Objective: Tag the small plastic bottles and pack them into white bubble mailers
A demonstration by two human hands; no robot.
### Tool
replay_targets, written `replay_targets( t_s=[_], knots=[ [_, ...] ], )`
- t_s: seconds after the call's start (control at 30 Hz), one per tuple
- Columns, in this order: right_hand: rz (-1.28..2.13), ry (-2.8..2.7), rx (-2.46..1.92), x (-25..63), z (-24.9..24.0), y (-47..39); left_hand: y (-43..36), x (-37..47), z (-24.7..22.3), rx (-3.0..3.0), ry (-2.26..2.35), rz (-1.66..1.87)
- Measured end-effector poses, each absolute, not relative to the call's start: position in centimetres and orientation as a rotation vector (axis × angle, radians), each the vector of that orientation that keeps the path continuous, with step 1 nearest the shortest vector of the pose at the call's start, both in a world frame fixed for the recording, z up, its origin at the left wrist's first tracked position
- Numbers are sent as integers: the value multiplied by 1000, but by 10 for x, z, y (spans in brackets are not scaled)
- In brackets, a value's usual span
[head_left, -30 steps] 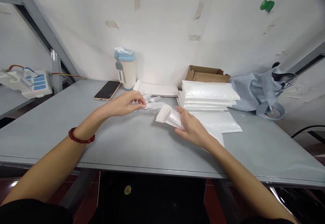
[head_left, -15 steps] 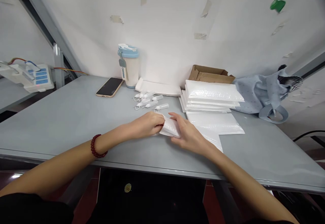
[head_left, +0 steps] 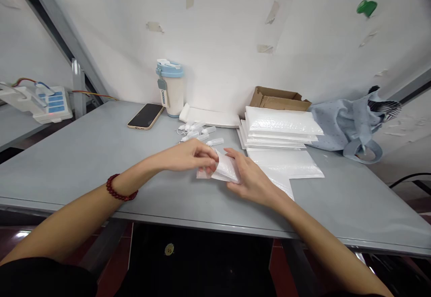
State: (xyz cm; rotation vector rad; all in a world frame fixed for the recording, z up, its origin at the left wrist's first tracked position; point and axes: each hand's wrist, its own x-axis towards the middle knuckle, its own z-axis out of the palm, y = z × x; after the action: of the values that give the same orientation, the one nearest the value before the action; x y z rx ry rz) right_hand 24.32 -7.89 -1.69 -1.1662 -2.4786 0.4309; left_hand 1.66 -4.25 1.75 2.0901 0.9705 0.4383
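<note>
My right hand (head_left: pixel 251 176) grips a small white bubble mailer (head_left: pixel 228 169), thumb and fingers around its right side. The mailer's mouth and flap face left. At that mouth is my left hand (head_left: pixel 195 157), its fingers bent but apart, the fingertips partly behind the clear-edged flap. I see nothing held in it, though the fingertips are partly covered. Just beyond the hands lie several small clear dropper bottles (head_left: pixel 215 141) with white caps. A pile of white bubble mailers (head_left: pixel 283 122) is to the right of them, with more lying flat in front.
At the back stand a cream tumbler with a blue lid (head_left: pixel 174 90) and a phone (head_left: pixel 145 116). A white folded packet (head_left: pixel 212 117) lies along the wall. Behind the mailer pile is an open cardboard box (head_left: pixel 279 99); a light blue cloth bag (head_left: pixel 340 122) sits at right.
My left hand has drawn back up and left from the mailer's mouth, and its fingers have loosened. The right hand and mailer have stayed almost in place.
</note>
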Motion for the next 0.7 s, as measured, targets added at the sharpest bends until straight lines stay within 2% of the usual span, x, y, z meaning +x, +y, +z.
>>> replay_targets(
  t_s=[0.13, 0.33, 0.53, 0.7],
  knots=[
    [395, -2456, -1201, 249, -18, -74, -32, 8, 16, 1944, 1265, 478],
    [273, -2509, -1133, 247, -18, -77, -36, 16, 3, 1827, 1142, 136],
    [51, -2618, -959, 244, -14, -81, -35, 18, -1, 1820, 1219, 90],
    [72, -2698, -826, 243, -23, -78, -37, 17, 0, 1840, 1218, 114]
  ],
)
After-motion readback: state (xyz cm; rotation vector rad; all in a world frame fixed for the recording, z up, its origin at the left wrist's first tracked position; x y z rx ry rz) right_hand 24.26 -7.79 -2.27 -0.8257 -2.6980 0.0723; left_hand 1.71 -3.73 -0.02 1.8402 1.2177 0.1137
